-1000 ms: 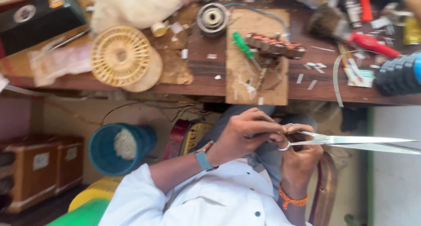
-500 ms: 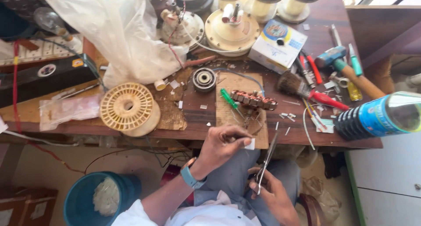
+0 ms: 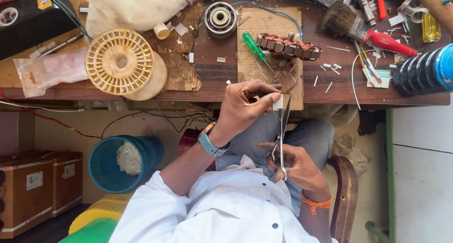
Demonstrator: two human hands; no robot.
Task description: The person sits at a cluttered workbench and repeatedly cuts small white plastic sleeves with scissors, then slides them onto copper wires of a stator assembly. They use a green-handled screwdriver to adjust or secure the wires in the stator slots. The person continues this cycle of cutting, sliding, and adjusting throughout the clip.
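Since the earlier frame, we have raised the scissors [image 3: 282, 132] until their blades stand upright with the tips beside the small white paper piece [image 3: 278, 101], and both hands now sit closer to the table edge. We pinch the paper piece between thumb and fingertips of the left hand [image 3: 245, 108], just below the front edge of the wooden workbench [image 3: 330, 94]. Our right hand [image 3: 295, 165] is curled through the scissor handles above the lap; we cannot tell how far the blades are parted. On the bench directly ahead lies a copper-wound stator [image 3: 289, 46] on a cardboard sheet [image 3: 252, 59], with a green-handled screwdriver [image 3: 255, 46] beside it. Further left rest a bearing [image 3: 220, 19] and a cream plastic spool [image 3: 120, 61]. A red-handled brush [image 3: 363, 29] lies to the right. A blue bucket [image 3: 101, 165] stands on the floor
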